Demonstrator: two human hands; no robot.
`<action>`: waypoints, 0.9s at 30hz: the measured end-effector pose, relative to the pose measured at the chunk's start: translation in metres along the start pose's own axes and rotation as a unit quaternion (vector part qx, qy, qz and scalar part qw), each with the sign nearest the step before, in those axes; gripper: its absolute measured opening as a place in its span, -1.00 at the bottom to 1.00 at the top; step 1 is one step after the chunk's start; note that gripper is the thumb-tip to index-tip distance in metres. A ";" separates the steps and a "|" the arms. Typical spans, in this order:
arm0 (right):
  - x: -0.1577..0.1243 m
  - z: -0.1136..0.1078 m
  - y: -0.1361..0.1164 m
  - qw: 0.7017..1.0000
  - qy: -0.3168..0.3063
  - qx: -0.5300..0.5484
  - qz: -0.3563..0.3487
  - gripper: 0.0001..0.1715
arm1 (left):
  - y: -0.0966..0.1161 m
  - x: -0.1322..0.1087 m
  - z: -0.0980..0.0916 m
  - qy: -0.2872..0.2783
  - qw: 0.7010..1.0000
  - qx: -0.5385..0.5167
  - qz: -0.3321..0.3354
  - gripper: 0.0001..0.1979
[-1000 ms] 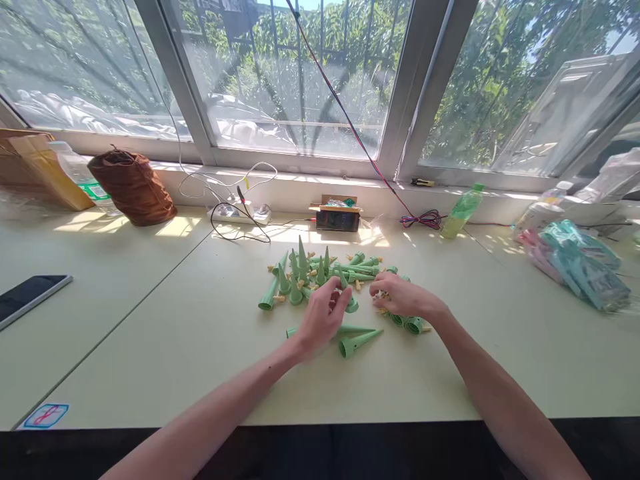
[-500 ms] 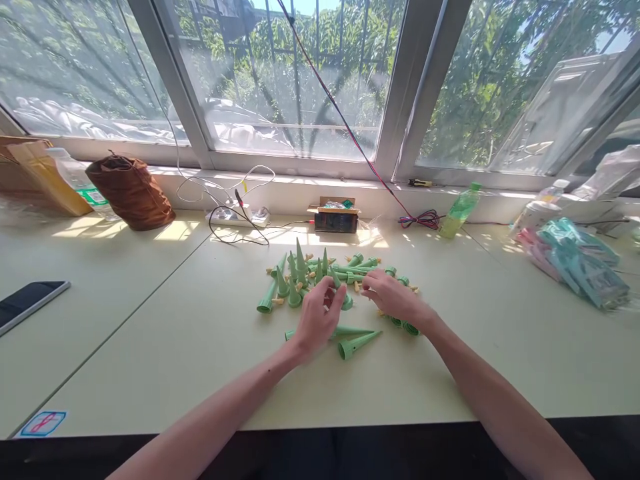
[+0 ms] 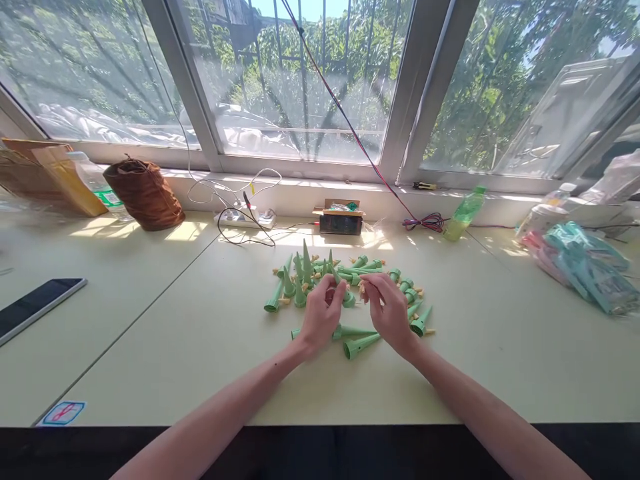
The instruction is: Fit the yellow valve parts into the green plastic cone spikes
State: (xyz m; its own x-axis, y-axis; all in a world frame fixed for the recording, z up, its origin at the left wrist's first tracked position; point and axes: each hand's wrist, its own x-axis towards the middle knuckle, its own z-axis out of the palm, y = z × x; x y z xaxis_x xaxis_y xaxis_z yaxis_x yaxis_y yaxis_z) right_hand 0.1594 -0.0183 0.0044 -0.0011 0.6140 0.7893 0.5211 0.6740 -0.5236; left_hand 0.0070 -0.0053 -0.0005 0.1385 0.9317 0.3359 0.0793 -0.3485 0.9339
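Green plastic plant watering spikes [image 3: 306,260] with beige valves lie and stand in a cluster on the table. My left hand [image 3: 319,313] is closed around a green spike [image 3: 349,301], held tilted with its wide end towards my right hand. Just to the right, my right hand [image 3: 393,317] pinches a small beige valve [image 3: 363,288], close to the held spike but apart from it. Nearer to me, a loose green spike [image 3: 359,347] without a visible valve lies below the hands. By my right wrist sits another spike [image 3: 419,325] with its beige valve.
A phone [image 3: 37,307] lies at the left. Along the window sill stand a brown leather pouch [image 3: 145,193], a power strip [image 3: 245,217], a small open box [image 3: 341,222] and a green bottle [image 3: 465,213]. Plastic packets [image 3: 587,267] are piled at the right.
My right hand has come away from the spikes on the right and turned towards my left hand, now pinching a beige valve. My left hand keeps its hold. The view has shifted slightly.
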 end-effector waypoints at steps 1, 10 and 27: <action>-0.003 0.002 0.000 1.000 0.016 0.012 0.004 -0.77 | -0.001 0.001 0.000 -0.001 1.000 -0.004 -0.003 -0.64; -0.007 0.006 0.006 0.998 0.027 0.013 -0.047 -0.77 | -0.002 0.002 -0.001 -0.008 1.000 -0.001 0.002 -0.64; -0.008 0.003 0.006 0.999 -0.017 0.021 -0.027 -0.83 | 0.002 0.000 -0.002 0.005 1.000 -0.012 -0.017 -0.66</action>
State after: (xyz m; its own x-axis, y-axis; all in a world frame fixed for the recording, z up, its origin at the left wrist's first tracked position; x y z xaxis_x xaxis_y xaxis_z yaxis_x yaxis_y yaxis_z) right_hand 0.1596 -0.0184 -0.0062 -0.0580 0.5903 0.8051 0.4835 0.7222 -0.4947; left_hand 0.0057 -0.0060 0.0019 0.1257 0.9440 0.3051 0.0610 -0.3143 0.9474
